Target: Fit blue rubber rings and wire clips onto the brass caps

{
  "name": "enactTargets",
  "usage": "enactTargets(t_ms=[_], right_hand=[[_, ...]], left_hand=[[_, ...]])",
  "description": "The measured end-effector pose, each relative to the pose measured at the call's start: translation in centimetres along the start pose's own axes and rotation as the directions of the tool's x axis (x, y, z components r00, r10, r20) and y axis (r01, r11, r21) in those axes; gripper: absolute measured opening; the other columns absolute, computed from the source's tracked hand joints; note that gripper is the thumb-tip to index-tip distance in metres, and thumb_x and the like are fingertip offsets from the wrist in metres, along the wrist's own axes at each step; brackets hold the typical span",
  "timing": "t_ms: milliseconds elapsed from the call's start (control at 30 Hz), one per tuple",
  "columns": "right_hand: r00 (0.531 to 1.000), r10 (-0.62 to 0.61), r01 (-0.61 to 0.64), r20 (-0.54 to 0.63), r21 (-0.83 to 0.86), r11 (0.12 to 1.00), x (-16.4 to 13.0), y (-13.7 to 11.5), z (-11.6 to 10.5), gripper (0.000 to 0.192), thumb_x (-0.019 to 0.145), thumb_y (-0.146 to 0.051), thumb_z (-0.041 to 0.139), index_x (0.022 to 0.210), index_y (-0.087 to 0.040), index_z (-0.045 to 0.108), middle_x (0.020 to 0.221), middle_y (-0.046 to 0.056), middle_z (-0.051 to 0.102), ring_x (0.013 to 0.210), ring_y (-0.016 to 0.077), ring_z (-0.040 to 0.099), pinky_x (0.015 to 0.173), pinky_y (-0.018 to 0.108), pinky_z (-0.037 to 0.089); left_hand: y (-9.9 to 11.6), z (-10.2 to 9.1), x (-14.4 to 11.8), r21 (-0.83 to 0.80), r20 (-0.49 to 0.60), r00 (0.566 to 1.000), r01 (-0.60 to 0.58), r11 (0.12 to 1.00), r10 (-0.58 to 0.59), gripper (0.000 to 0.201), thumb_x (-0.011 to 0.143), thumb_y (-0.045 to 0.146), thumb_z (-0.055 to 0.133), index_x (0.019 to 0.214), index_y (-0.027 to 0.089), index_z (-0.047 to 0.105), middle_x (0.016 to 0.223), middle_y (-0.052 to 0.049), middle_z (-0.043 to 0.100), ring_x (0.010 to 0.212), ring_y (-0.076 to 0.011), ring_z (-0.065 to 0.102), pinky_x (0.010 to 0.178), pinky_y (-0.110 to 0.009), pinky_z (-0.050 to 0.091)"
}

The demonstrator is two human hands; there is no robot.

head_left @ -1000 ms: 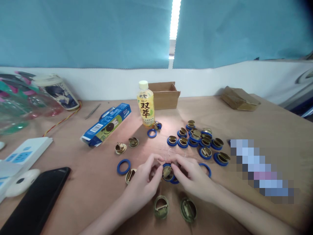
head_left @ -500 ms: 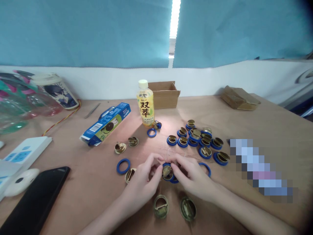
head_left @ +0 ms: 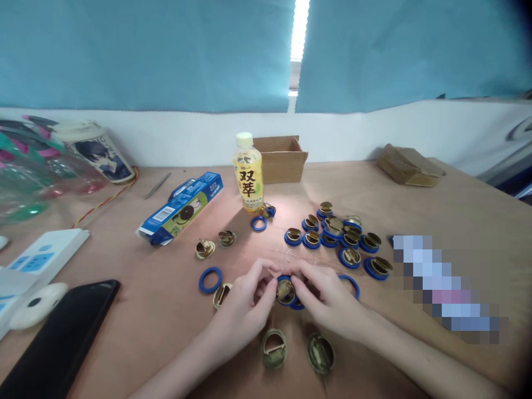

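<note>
1. Both hands same spot as 1 s ago, barely any shift.
2. Left hand (head_left: 243,310) & right hand (head_left: 328,299): fingers pinching brass disc (head_left: 285,290) w/ blue ring (head_left: 296,303), just above tabletop (head_left: 415,210).
3. Fitting looks unfinished; ringed pile (head_left: 341,238) unchanged.

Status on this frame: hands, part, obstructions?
Left hand and right hand both pinch round brass disc in blue rubber ring. Loose brass discs beneath wrists.
</note>
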State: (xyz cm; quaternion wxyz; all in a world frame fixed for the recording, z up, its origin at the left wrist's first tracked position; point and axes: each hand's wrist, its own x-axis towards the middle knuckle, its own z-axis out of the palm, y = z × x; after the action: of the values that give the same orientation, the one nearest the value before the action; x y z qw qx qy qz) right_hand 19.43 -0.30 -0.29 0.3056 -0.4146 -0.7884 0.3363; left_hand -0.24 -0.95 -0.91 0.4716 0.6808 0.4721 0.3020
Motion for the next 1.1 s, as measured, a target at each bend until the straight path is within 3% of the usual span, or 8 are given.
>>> enactTargets(t_ms=[233, 433, 567, 900, 1100], right_hand=[[1.000, -0.012, 0.012, 0.008, 0.003, 1.000, 0.04, -0.02, 0.03, 0.024, 0.097, -0.013, 0.048, 0.112, -0.021, 0.065, 0.081, 0.000, 0.067, 0.069, 0.0144, 0.061, 0.066, 0.026, 0.044], [1.000, -0.025, 0.025, 0.009, -0.009, 1.000, -0.02, 0.17, 0.10, 0.023, 0.097, -0.013, 0.048, 0.110, -0.021, 0.065, 0.083, 0.001, 0.069, 0.072, 0.0150, 0.063, 0.067, 0.026, 0.045], [1.000, -0.028, 0.028, 0.005, -0.018, 0.999, -0.01, 0.20, 0.11, 0.022, 0.096, -0.012, 0.049, 0.108, -0.021, 0.066, 0.085, 0.001, 0.071, 0.075, 0.0155, 0.065, 0.069, 0.025, 0.046], [1.000, -0.031, 0.031, -0.003, -0.013, 0.999, -0.06, 0.24, 0.16, 0.021, 0.097, -0.014, 0.048, 0.108, -0.021, 0.066, 0.083, 0.001, 0.070, 0.073, 0.0157, 0.065, 0.067, 0.025, 0.046], [1.000, -0.030, 0.030, -0.002, -0.011, 0.999, -0.01, 0.14, 0.16, 0.023, 0.097, -0.013, 0.048, 0.109, -0.021, 0.066, 0.082, 0.001, 0.069, 0.072, 0.0149, 0.063, 0.067, 0.025, 0.045]], left_hand=[[0.24, -0.19, -0.01, 0.044, 0.013, 1.000, -0.007, 0.999, 0.007, 0.013, 0.099, 0.023, 0.043, 0.111, 0.022, 0.049, 0.081, 0.001, 0.066, 0.069, -0.0172, 0.060, 0.058, -0.024, 0.042], [0.76, -0.38, -0.31, 0.147, 0.050, 0.994, -0.104, 0.984, 0.098, 0.018, 0.101, 0.018, 0.041, 0.115, 0.023, 0.050, 0.101, -0.003, 0.071, 0.091, -0.0201, 0.069, 0.079, -0.029, 0.048], [0.90, -0.45, -0.39, 0.148, 0.076, 0.992, -0.107, 0.983, 0.097, 0.022, 0.101, 0.017, 0.041, 0.120, 0.024, 0.050, 0.111, -0.005, 0.071, 0.097, -0.0204, 0.070, 0.082, -0.030, 0.050], [0.79, -0.39, -0.34, 0.135, 0.070, 0.995, -0.085, 0.987, 0.076, 0.024, 0.102, 0.019, 0.042, 0.122, 0.024, 0.053, 0.103, -0.004, 0.073, 0.086, -0.0199, 0.070, 0.075, -0.029, 0.050], [0.71, -0.39, -0.28, 0.160, 0.048, 0.993, -0.112, 0.981, 0.106, 0.022, 0.101, 0.017, 0.045, 0.112, 0.024, 0.062, 0.106, -0.004, 0.073, 0.096, -0.0208, 0.069, 0.082, -0.028, 0.050]])
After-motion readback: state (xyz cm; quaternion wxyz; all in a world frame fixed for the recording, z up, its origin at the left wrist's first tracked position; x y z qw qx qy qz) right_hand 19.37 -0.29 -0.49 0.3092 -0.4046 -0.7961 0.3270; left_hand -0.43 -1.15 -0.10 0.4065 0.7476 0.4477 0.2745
